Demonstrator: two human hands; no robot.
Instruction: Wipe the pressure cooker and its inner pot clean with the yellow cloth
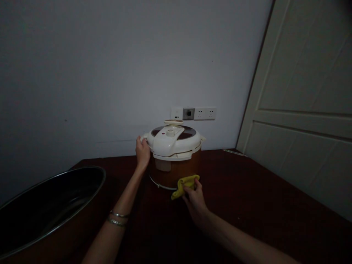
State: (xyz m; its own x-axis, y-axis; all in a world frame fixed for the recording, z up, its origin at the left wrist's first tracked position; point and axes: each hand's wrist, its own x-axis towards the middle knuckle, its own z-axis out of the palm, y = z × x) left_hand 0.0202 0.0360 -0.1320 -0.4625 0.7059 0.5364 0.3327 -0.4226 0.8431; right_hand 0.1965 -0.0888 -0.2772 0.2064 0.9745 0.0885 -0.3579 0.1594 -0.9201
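An electric pressure cooker (176,167) with a white lid (173,141) and a brown-orange body stands on a dark wooden table (247,205) near the wall. My left hand (142,151) grips the left edge of the lid, fingers curled round its rim. My right hand (194,200) holds a small yellow cloth (184,184) pressed against the lower front of the cooker's body.
A large dark metal basin (46,207) sits at the table's left front. Wall sockets (194,113) are on the white wall behind the cooker. A pale panelled door (302,110) stands at the right. Bracelets are on my left wrist.
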